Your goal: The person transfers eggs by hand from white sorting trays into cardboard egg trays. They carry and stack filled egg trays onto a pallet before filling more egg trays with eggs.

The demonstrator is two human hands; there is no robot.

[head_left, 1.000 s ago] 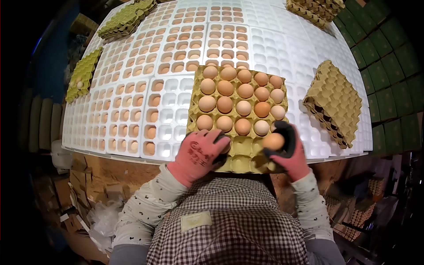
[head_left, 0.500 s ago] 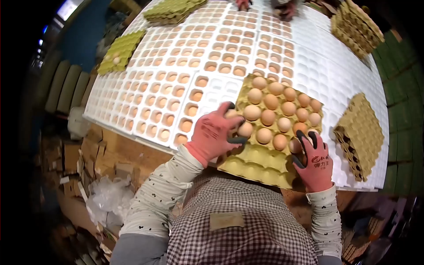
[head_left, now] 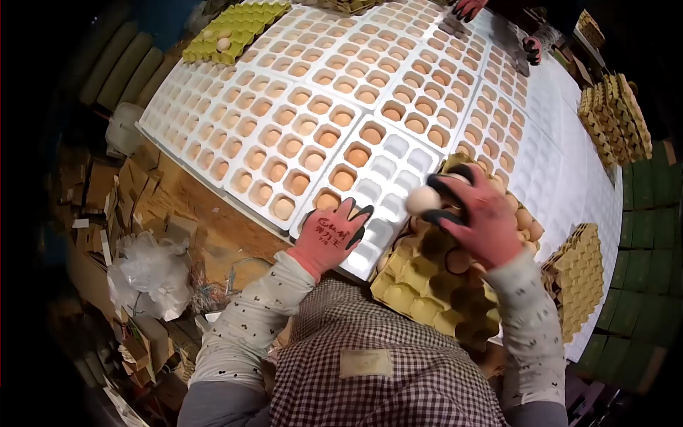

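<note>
My left hand (head_left: 329, 236), in a red glove with dark fingertips, rests over the front cells of a white foam egg tray (head_left: 363, 263). Its fingers are spread, and what lies under the fingertips is hidden. Brown eggs fill this tray's left row, including an egg (head_left: 344, 178) just beyond my fingers; pale cells show beside them. My right hand (head_left: 484, 217) pinches a light egg (head_left: 423, 202) between thumb and fingers, above the tray's right edge. Beneath that hand lies a yellow pulp egg carton (head_left: 427, 281), its front cups bare and several eggs partly hidden behind my hand.
Foam trays filled with eggs (head_left: 292, 147) spread left and ahead. A yellow carton (head_left: 231, 32) with a few eggs sits far left. Stacked pulp cartons (head_left: 615, 117) and another stack (head_left: 576, 277) stand right. Another person's gloved hands (head_left: 469, 8) show at the far side.
My left hand has moved from the pulp carton down-left onto the foam tray. My right hand has come up and left, now holding an egg. The view has shifted.
</note>
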